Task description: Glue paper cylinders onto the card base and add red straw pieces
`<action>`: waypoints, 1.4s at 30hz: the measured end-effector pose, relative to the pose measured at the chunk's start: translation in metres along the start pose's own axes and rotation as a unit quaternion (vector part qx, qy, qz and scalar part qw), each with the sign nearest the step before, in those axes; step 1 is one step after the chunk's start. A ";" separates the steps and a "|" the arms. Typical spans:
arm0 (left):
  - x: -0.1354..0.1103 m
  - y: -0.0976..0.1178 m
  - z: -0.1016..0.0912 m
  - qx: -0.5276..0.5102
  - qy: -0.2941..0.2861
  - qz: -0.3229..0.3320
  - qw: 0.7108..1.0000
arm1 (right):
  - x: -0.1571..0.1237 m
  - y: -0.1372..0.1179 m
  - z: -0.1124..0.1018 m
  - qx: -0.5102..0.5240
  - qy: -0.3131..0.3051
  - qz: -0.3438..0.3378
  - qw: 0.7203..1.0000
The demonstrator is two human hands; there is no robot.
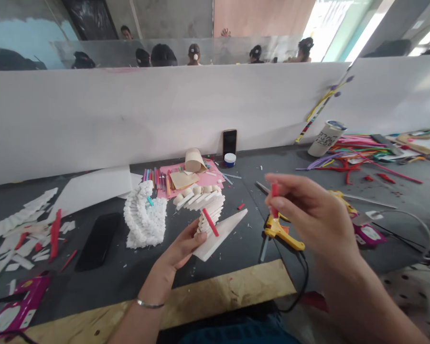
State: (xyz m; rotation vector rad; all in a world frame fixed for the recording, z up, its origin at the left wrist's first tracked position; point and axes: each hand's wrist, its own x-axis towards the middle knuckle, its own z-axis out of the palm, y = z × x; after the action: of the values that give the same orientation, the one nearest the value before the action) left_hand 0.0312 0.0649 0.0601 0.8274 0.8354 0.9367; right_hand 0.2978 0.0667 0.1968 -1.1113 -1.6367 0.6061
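Note:
My left hand (184, 243) is closed around the lower edge of a white craft piece (220, 236), built of pleated strips and a flat pointed panel. A red strip (210, 222) lies slantwise across its pleats. Raised to the right, my right hand (308, 215) pinches a short red piece (274, 196) between thumb and fingers, apart from the white piece. Just below that hand, a yellow glue gun (284, 234) rests on the dark table, partly hidden behind the fingers. A small red bit (241, 207) lies beyond the white panel.
At left are a rough white model (143, 217), a black phone (98, 241) and white and red scraps (25, 246). A pink sheet (213, 172) carries coloured sticks. A tumbler (326, 138) stands beside coloured stems (361, 150). Cords trail at right; a white partition (146, 114) borders the back.

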 end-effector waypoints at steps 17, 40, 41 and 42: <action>-0.015 -0.001 0.005 0.032 -0.093 -0.018 0.995 | 0.015 0.004 0.004 0.125 -0.293 0.075 0.945; -0.017 -0.001 0.005 0.023 -0.126 -0.013 0.992 | 0.008 -0.006 -0.003 -0.010 -0.379 -0.039 0.925; -0.016 -0.001 0.005 0.027 -0.126 -0.013 0.992 | 0.008 -0.006 -0.003 -0.010 -0.383 -0.041 0.923; -0.016 0.000 0.004 0.032 -0.125 -0.015 0.992 | 0.008 -0.006 -0.003 -0.010 -0.386 -0.042 0.922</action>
State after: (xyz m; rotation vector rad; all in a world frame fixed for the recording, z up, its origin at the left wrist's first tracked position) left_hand 0.0294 0.0490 0.0655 0.9629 0.6615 0.7645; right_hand 0.2982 0.0707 0.2060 -0.8459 -2.3454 1.0602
